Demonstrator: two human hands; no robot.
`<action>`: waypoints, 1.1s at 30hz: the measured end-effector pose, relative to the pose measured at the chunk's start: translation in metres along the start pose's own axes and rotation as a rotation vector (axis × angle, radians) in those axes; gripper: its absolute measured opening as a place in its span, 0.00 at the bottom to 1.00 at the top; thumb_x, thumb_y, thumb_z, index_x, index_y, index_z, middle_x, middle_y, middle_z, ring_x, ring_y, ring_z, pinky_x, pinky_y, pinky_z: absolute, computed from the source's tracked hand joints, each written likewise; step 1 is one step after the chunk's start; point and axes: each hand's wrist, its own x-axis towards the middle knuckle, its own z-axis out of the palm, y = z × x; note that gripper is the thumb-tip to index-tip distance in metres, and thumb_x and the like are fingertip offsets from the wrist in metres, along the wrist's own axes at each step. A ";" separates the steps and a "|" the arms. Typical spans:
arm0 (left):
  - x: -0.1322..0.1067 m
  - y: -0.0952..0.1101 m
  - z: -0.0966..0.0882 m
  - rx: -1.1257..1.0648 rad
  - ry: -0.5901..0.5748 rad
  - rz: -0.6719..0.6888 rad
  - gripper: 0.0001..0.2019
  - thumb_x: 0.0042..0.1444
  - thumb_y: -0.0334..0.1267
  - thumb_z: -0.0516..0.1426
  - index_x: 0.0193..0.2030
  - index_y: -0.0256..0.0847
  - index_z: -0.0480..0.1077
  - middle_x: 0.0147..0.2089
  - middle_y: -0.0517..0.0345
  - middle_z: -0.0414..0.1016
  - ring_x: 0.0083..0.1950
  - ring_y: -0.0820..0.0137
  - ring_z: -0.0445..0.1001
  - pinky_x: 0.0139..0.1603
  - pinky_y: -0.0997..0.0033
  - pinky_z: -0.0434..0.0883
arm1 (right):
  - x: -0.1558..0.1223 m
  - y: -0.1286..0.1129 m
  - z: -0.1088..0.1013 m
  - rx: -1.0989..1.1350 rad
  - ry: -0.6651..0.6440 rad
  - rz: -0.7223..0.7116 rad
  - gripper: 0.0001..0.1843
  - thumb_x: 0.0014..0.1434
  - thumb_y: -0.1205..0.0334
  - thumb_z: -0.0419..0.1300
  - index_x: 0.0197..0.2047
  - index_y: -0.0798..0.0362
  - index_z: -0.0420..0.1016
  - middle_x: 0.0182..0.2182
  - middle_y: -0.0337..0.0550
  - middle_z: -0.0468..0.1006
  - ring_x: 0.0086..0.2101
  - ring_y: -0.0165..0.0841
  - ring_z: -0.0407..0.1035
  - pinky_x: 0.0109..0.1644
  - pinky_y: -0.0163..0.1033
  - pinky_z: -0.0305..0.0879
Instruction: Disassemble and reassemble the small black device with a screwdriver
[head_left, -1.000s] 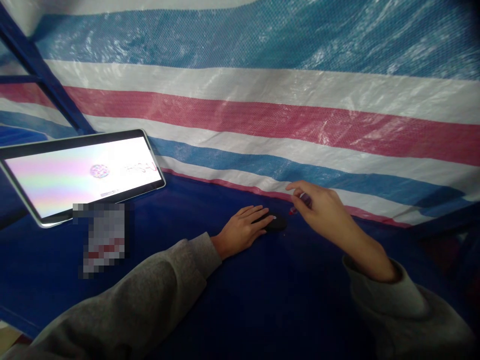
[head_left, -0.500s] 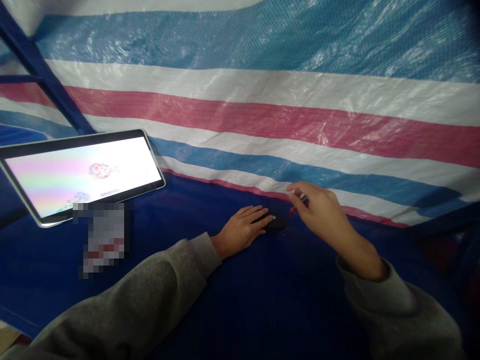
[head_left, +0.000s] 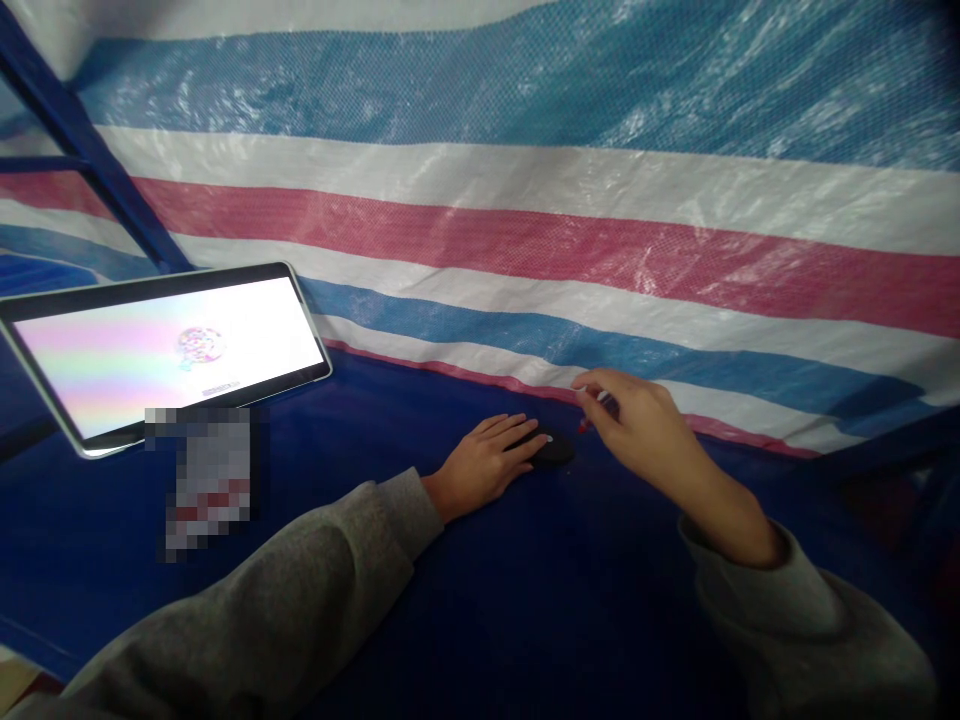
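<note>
My left hand (head_left: pixel 487 460) lies flat with its fingers stretched out, their ends touching a flat, dark, round disc (head_left: pixel 555 447) on the blue surface (head_left: pixel 480 620). A small light spot shows on the disc by the thumb. Just right of the disc, my right hand (head_left: pixel 626 415) is raised a little, with thumb and forefinger pinched together. From under these fingers shows a small thing with a red end (head_left: pixel 583 427), its rest mostly hidden by the hand. I cannot tell its kind.
A tablet-like screen (head_left: pixel 165 350) with a lit, pale picture stands at the left. In front of it is a pixelated pale patch (head_left: pixel 217 470). A striped plastic sheet (head_left: pixel 525 240) hangs behind the surface, and a blue frame bar (head_left: pixel 120 180) slants at the upper left.
Both hands keep nearly the same place and pose. On the screen, the colourful figure has become rounder and a second shape near the bottom has gone.
</note>
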 end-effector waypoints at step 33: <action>0.001 0.004 -0.002 -0.020 -0.069 0.002 0.22 0.67 0.36 0.48 0.67 0.42 0.55 0.68 0.50 0.59 0.70 0.62 0.54 0.69 0.56 0.55 | -0.001 0.004 0.005 -0.015 0.021 0.051 0.15 0.55 0.67 0.53 0.46 0.53 0.70 0.34 0.44 0.73 0.33 0.37 0.70 0.40 0.42 0.64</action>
